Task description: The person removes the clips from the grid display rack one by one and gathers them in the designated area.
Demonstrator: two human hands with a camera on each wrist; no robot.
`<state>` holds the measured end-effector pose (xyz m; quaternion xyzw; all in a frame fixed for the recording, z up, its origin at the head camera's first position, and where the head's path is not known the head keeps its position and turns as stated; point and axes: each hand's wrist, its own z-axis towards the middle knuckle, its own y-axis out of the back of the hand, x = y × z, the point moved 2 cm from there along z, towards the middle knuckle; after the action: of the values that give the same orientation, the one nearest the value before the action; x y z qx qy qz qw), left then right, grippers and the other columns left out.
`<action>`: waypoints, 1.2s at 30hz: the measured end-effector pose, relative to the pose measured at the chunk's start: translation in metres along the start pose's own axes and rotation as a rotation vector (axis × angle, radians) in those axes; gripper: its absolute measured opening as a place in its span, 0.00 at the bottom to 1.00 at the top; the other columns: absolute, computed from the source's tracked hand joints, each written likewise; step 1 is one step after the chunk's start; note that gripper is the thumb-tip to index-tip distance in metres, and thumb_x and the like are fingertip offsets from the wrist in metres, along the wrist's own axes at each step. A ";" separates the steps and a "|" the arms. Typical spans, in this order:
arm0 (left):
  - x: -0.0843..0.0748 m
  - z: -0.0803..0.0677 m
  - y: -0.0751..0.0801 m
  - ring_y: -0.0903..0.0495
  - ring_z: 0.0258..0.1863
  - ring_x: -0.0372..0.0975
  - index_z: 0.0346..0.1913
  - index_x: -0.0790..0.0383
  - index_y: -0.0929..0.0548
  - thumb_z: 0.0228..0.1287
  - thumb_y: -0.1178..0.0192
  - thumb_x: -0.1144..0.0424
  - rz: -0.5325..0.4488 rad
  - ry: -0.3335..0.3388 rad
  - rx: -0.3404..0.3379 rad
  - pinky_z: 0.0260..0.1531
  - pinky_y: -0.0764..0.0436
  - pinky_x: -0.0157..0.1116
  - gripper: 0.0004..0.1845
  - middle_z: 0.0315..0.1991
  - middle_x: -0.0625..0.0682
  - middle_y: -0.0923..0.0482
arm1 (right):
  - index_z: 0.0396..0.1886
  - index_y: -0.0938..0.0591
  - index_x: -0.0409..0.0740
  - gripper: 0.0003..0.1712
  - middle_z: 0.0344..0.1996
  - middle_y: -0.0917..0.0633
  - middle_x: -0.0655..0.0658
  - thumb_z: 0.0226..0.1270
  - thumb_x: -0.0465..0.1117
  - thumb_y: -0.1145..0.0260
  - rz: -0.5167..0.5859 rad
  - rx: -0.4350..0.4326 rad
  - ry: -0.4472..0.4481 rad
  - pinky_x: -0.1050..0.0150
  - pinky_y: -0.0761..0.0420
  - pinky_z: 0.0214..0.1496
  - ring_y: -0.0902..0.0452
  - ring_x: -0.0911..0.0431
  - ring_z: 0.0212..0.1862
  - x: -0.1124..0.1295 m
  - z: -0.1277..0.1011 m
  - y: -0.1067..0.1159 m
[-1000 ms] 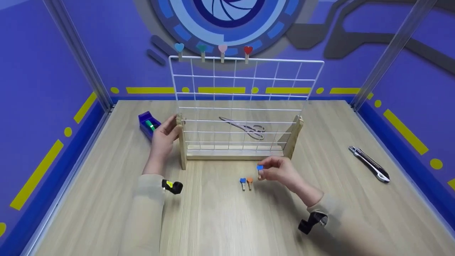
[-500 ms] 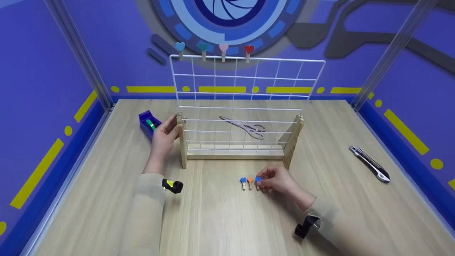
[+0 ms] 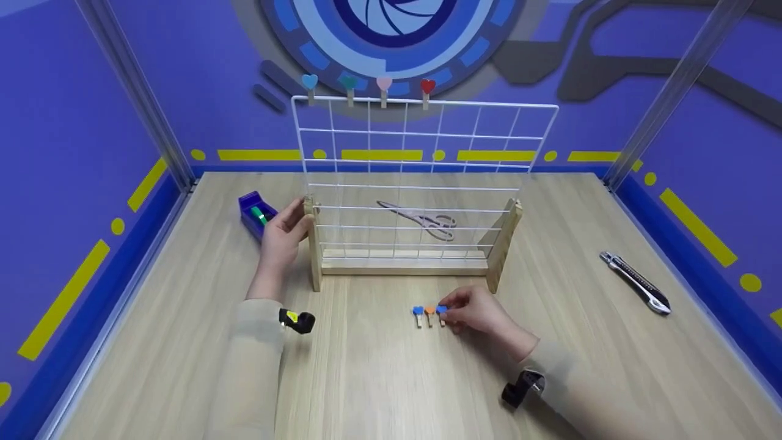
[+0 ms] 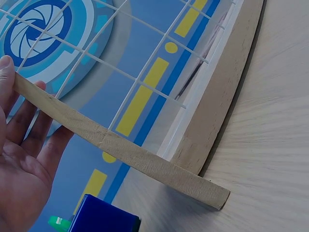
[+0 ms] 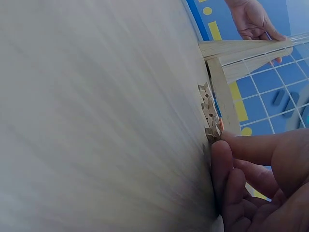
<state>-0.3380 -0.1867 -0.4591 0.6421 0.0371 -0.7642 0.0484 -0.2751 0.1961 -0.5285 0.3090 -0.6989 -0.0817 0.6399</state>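
Note:
In the head view, my left hand (image 3: pixel 281 237) grips the top of the left wooden upright (image 3: pixel 314 253) of a stand holding a white wire grid (image 3: pixel 403 133). In the left wrist view, the thumb and fingers lie on either side of that upright. My right hand (image 3: pixel 481 310) pinches a blue heart clothespin (image 3: pixel 442 311) down at the table, in front of the stand. Left of it lie an orange heart clothespin (image 3: pixel 429 310) and another blue heart clothespin (image 3: pixel 418 311), side by side in a short row. The right fingers partly hide the pinched clothespin.
Light blue, green, pink and red (image 3: pixel 427 86) heart clothespins sit along the grid's top wire. Behind the grid lie scissors (image 3: pixel 427 223). A purple tape dispenser (image 3: pixel 249 203) stands beyond my left hand, and a utility knife (image 3: pixel 635 283) lies at the right.
My right hand has come down with the blue clothespin, setting it beside the orange one, then shifted slightly left. My left hand stays on the upright.

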 end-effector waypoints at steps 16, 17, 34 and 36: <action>-0.001 -0.001 -0.001 0.27 0.72 0.46 0.77 0.59 0.32 0.76 0.42 0.59 -0.002 0.010 0.016 0.65 0.21 0.38 0.30 0.74 0.59 0.29 | 0.49 0.14 0.32 0.15 0.30 0.12 0.45 0.63 0.30 0.28 0.037 -0.017 -0.025 0.67 0.17 0.30 0.19 0.59 0.28 0.004 -0.005 0.019; -0.001 -0.001 -0.001 0.27 0.72 0.46 0.77 0.59 0.32 0.76 0.42 0.60 -0.003 0.010 0.014 0.64 0.21 0.38 0.30 0.74 0.59 0.29 | 0.50 0.14 0.33 0.15 0.30 0.13 0.45 0.63 0.30 0.28 0.031 -0.026 -0.026 0.66 0.17 0.30 0.19 0.59 0.28 0.007 -0.006 0.022; 0.001 0.000 -0.002 0.20 0.55 0.26 0.76 0.63 0.32 0.76 0.42 0.65 -0.007 -0.005 -0.007 0.52 0.18 0.23 0.29 0.72 0.64 0.28 | 0.50 0.13 0.33 0.14 0.36 0.10 0.41 0.66 0.33 0.27 0.059 -0.138 0.222 0.71 0.15 0.37 0.16 0.61 0.33 0.103 -0.011 0.080; 0.001 0.000 -0.002 0.20 0.52 0.23 0.76 0.64 0.33 0.76 0.42 0.66 -0.014 -0.011 -0.010 0.50 0.18 0.22 0.29 0.72 0.65 0.28 | 0.50 0.14 0.32 0.14 0.37 0.10 0.41 0.66 0.33 0.27 0.077 -0.148 0.248 0.71 0.15 0.38 0.15 0.62 0.33 0.116 -0.011 0.085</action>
<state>-0.3389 -0.1847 -0.4599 0.6373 0.0453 -0.7679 0.0463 -0.2914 0.2048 -0.3848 0.2420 -0.6177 -0.0695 0.7450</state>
